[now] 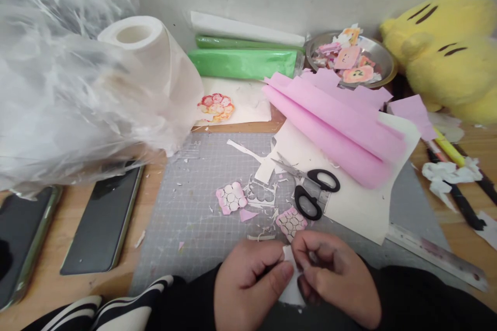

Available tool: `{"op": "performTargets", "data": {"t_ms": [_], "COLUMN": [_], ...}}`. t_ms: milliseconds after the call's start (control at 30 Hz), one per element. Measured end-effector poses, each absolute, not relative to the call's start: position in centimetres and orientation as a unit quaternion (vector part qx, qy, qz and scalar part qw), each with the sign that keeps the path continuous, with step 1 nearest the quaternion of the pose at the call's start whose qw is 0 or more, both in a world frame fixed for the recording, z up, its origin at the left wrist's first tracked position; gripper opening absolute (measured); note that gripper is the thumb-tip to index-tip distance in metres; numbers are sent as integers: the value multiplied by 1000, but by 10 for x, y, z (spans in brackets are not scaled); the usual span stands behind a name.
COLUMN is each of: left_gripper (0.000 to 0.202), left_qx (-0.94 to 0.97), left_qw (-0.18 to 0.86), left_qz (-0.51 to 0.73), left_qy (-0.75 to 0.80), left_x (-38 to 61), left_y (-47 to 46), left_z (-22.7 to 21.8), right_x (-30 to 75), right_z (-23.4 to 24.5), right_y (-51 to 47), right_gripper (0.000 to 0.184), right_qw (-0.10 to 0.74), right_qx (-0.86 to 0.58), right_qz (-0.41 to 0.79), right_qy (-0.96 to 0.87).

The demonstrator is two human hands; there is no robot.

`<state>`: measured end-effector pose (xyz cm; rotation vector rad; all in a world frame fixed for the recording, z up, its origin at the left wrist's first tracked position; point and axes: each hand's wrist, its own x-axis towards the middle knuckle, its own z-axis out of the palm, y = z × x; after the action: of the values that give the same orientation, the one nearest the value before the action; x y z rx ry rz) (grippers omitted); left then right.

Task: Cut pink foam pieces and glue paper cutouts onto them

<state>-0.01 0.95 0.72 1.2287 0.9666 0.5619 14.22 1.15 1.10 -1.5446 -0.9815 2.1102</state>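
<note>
Low in the view, my left hand (254,282) pinches a small piece of white paper (292,292) between thumb and fingers. My right hand (337,278) is closed at the same paper's right edge, its fingertips curled and partly hidden. Just beyond the hands lies a pink-edged paper cutout with drawn circles (291,223). A second circle-patterned cutout (232,197) rests farther left, beside a white paper frame (262,194). Black-handled scissors (310,186) lie partly open on the scraps, blades pointing away to the left.
A grey cutting mat (186,191) carries paper shreds. Pink paper (330,124) lies over a cream sheet (357,207), near a ruler (438,256). Two phones (103,222) lie left, below a paper roll (171,77). A metal bowl (388,64) of cutouts and yellow plush toys (446,51) stand behind.
</note>
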Motion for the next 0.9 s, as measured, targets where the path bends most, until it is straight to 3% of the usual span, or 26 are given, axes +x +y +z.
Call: {"op": "performTargets", "data": {"t_ms": [900], "left_gripper": [33], "left_qx": [514], "left_qw": [701], "left_qz": [233], "left_qy": [436], "left_x": [0], "left_y": [10], "left_z": [8], "right_x": [143], "right_z": [10], "right_y": [13], "right_gripper": [10], "right_qw": [183], "right_qx": [-532], "right_qz": [749], "right_qy": [-351]}}
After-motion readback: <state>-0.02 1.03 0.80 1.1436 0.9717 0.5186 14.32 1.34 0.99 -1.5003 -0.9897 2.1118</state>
